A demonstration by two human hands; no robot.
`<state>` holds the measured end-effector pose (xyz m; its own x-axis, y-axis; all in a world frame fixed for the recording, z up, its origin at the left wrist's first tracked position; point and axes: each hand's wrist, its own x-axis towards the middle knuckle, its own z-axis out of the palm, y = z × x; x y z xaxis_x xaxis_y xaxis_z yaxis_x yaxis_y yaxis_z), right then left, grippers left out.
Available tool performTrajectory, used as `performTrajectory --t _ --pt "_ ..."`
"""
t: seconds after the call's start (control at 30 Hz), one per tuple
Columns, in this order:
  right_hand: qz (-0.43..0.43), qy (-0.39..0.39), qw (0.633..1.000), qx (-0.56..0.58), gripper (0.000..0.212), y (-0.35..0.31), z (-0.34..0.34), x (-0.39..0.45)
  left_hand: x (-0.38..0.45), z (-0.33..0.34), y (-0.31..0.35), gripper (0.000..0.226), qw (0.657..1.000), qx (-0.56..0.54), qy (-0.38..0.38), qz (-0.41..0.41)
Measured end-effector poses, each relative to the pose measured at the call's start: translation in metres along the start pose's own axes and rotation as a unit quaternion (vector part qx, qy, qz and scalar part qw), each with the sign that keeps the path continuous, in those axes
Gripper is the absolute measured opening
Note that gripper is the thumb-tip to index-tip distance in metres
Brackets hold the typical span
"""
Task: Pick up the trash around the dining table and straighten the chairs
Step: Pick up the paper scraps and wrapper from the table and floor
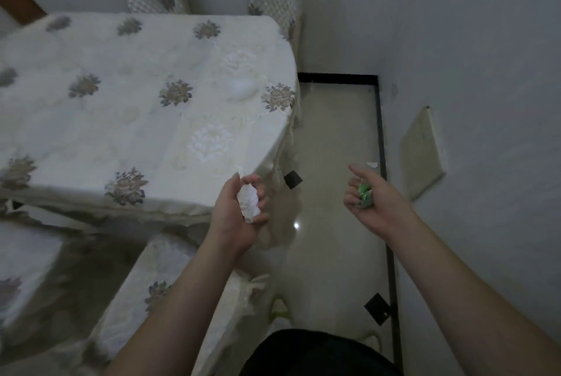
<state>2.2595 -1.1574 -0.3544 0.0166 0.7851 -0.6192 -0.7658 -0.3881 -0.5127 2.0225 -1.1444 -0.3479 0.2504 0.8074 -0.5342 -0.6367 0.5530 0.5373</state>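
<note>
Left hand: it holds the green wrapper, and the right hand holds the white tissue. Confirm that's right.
Swapped. In the head view the left hand grips the white tissue, and the right hand holds the green wrapper.

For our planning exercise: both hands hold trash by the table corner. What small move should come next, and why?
Probably step forward toward the white scrap on the floor by the wall's black border. The left hand grips crumpled white paper, the right hand holds a green wrapper, and that scrap lies just beyond.
</note>
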Motion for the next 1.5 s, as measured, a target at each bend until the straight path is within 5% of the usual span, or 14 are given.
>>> performTrajectory --t 0.3,0.57,0.7,1.17,1.5 --pt "-0.059 -0.061 0.996 0.019 0.016 0.011 0.088 0.012 0.02 -0.026 0.081 0.023 0.999 -0.024 0.005 0.036" --pt "-0.047 -0.046 0.997 0.029 0.01 -0.018 0.098 0.036 0.067 -0.003 0.095 0.015 0.999 -0.018 -0.018 0.031" --pt "-0.05 -0.021 0.998 0.024 0.024 -0.041 0.095 0.07 0.105 0.008 0.096 0.021 0.999 -0.028 0.007 0.027" --pt "0.074 -0.073 0.994 -0.027 0.029 -0.139 0.119 0.19 0.198 0.079 0.112 0.021 0.988 -0.041 0.115 0.09" --pt "0.155 -0.129 0.977 -0.068 0.027 -0.134 0.171 0.253 0.237 0.059 0.148 0.014 0.97 -0.112 0.165 0.137"
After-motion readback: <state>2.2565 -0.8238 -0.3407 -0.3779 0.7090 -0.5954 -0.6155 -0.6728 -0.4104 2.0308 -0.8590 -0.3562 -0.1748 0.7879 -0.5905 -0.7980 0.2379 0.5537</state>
